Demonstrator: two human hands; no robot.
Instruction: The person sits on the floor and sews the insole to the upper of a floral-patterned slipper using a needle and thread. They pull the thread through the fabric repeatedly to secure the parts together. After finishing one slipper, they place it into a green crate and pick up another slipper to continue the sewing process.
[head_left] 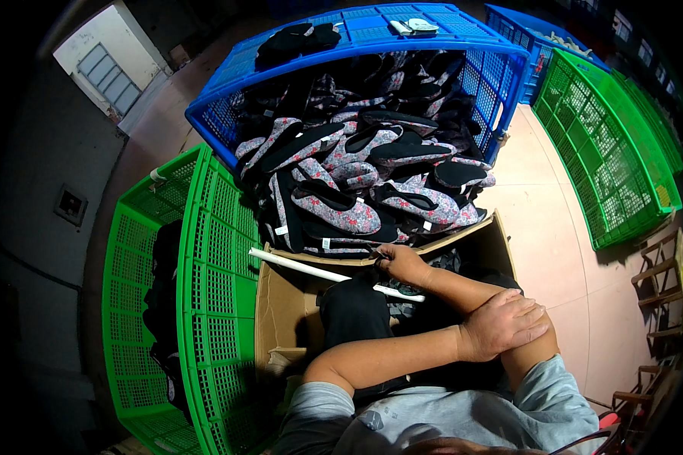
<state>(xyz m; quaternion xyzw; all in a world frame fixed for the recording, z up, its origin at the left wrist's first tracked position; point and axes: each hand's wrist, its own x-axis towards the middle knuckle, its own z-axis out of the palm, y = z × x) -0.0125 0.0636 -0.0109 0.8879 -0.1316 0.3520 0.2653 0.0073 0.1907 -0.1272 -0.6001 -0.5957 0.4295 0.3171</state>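
Observation:
My left hand (505, 326) is laid across my right forearm (463, 292), its fingers wrapped over it. My right hand (402, 264) is closed, with its fingers curled down by the upper edge of a cardboard box (281, 307); what it holds, if anything, I cannot make out. Just below that hand, a white rod (303, 267) slants across the box. Beyond the box, a heap of black slip-on shoes with grey and red flowered fabric (341, 212) lies in a blue plastic crate (501, 95). Small white tags show on several shoes.
A green crate (216, 280) with dark items (159, 303) inside stands at my left. More green crates (603, 152) and another blue crate (508, 45) are at the right. Black cloth (296, 42) and a small white object (415, 27) lie on the blue crate's far side.

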